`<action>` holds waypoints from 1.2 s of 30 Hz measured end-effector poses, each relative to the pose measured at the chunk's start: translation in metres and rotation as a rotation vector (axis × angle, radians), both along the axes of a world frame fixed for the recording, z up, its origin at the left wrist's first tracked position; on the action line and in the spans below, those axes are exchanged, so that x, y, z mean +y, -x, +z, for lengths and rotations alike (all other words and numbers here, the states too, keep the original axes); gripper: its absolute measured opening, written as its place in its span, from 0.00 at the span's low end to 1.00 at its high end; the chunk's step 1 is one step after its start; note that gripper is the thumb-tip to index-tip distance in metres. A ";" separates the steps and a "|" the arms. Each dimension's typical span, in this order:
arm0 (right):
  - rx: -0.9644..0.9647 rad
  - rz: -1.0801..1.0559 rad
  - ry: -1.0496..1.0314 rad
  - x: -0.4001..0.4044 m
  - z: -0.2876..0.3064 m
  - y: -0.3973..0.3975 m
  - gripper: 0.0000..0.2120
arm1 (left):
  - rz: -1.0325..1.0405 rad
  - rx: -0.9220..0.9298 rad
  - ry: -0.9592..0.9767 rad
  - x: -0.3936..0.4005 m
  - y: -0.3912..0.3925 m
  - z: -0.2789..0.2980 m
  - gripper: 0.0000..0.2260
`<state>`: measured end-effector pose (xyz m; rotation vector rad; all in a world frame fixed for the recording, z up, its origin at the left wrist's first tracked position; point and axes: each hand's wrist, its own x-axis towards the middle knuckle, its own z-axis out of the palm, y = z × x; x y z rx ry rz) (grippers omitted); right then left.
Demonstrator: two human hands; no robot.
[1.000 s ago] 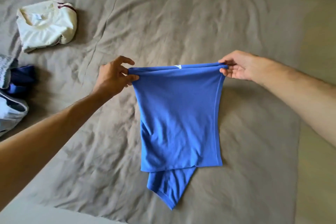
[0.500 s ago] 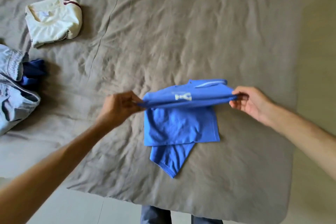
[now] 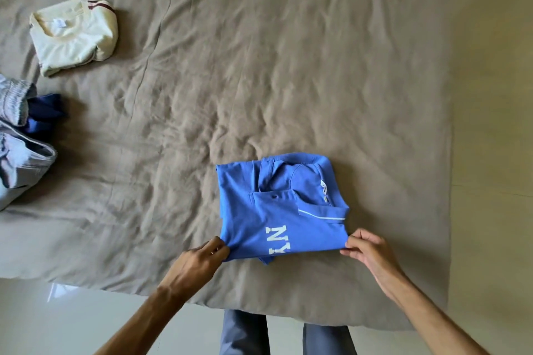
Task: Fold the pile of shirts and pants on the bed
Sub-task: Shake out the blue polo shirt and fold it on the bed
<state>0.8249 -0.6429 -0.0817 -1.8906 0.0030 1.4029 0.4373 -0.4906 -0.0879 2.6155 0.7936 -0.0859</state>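
A blue polo shirt (image 3: 268,210) with white "NY" letters lies folded into a compact rectangle on the bed, collar facing up. My left hand (image 3: 202,256) pinches its near left corner. My right hand (image 3: 366,251) pinches its near right corner. A small blue flap pokes out under the near edge. A folded cream shirt (image 3: 75,34) rests at the far left. A heap of unfolded clothes (image 3: 20,141), light denim with a dark blue garment, sits at the left edge.
The grey-brown bedsheet (image 3: 259,66) is wrinkled across the bed. The near edge of the bed runs just behind my hands, with tiled floor (image 3: 490,124) to the right and my legs (image 3: 245,334) below.
The blue shirt hung from both hands a second ago. I folded its top half down toward me, and it now lies flat with the collar and "NY" print showing.
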 end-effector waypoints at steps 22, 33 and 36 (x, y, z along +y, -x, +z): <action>-0.151 0.084 0.225 -0.045 -0.036 0.017 0.10 | -0.026 0.189 0.064 -0.050 0.009 -0.024 0.11; -0.802 0.515 0.245 -0.019 -0.027 0.013 0.14 | 0.134 0.193 0.180 -0.043 0.009 -0.014 0.11; -0.949 0.646 0.059 0.033 -0.018 0.011 0.16 | 0.262 0.080 0.184 -0.022 -0.007 -0.012 0.06</action>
